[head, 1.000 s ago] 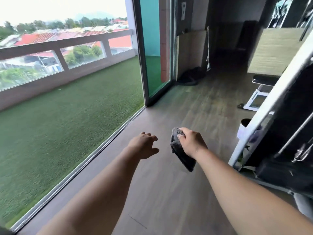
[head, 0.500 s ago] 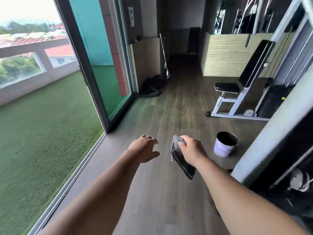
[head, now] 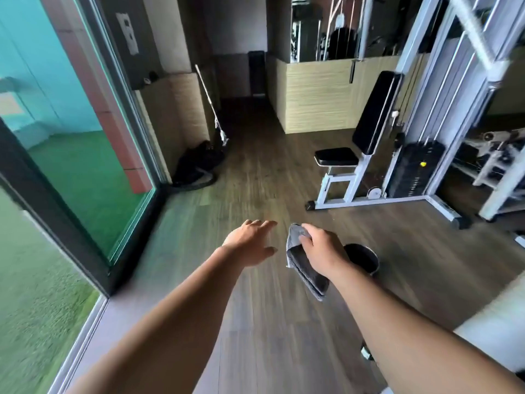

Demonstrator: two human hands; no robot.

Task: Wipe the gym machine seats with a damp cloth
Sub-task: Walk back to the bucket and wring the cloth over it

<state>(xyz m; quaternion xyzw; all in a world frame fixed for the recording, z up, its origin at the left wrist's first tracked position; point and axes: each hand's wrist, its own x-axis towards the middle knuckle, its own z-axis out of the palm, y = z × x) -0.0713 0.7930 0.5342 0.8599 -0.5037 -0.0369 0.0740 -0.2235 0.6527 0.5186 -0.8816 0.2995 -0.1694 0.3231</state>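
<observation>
So far no wiping shows: the right hand [head: 321, 251] has its grip closed around a folded grey cloth [head: 305, 268], which hangs from the fingers in the air above the wooden floor [head: 255, 177], touching no machine. The left hand [head: 251, 243] is empty, its grip wide and fingers spread, held out just beside the cloth. The nearest black seat pad [head: 336, 156] sits on a white-framed machine well ahead and to the right, with its tall black backrest [head: 375, 112] tilted behind it; whether either is already clean or damp cannot be told from this view. A dark bucket [head: 366, 257] stands on the floor just behind the right hand. By my reading, the person is between stations, and this seat is probably left to do.
</observation>
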